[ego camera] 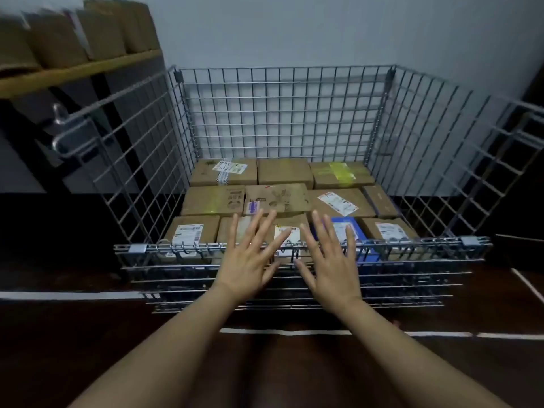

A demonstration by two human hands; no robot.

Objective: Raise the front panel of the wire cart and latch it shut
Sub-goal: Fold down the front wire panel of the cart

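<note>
A silver wire cart (282, 113) stands against the wall, holding cardboard parcels (279, 198). Its front panel (182, 290) hangs folded down below the hinged front rail (176, 247), so the front is open above that rail. My left hand (250, 257) and my right hand (329, 260) hover side by side over the middle of the rail, palms down, fingers spread, holding nothing. A metal latch (63, 136) sticks out at the front end of the left side wall. The right side wall's front end (527, 113) is partly cut off by the frame.
A shelf (79, 72) with brown boxes stands to the left of the cart. White tape lines (282, 331) cross the dark floor in front of the cart. One blue parcel (344, 228) lies in the front row.
</note>
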